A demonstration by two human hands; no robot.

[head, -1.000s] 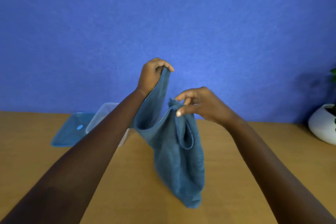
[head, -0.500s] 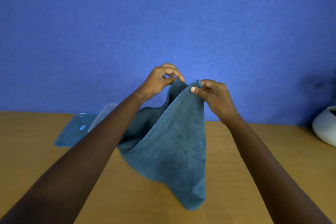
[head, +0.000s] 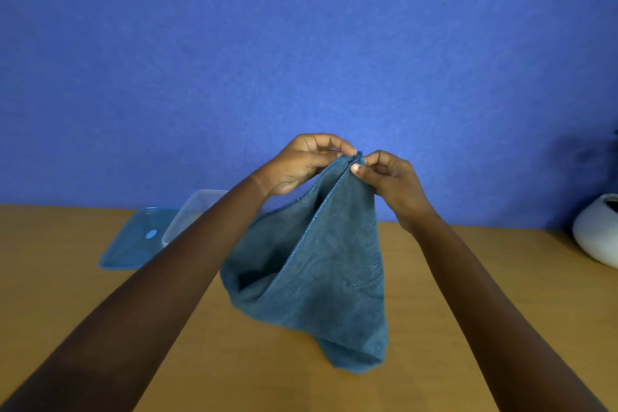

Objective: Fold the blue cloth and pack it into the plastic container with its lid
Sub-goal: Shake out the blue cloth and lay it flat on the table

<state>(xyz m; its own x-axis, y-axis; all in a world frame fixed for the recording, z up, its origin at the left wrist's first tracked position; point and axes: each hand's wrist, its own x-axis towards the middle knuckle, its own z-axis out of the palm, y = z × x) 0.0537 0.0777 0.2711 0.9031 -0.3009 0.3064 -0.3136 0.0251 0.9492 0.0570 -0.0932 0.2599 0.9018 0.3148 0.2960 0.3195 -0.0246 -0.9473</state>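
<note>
The blue cloth hangs in the air in front of me, its lower end resting on the wooden table. My left hand and my right hand pinch its top corners, held side by side and almost touching. The cloth drapes down in a doubled, tent-like shape with a stitched hem running down its front. At the back left the clear plastic container stands on the table, partly hidden behind my left forearm. Its blue lid lies flat just left of it.
A white round pot sits at the table's right edge. A blue wall closes off the back of the table.
My two hands have come together, bringing the cloth's two top corners side by side. The cloth has spread from a bunched strip into a wider doubled drape.
</note>
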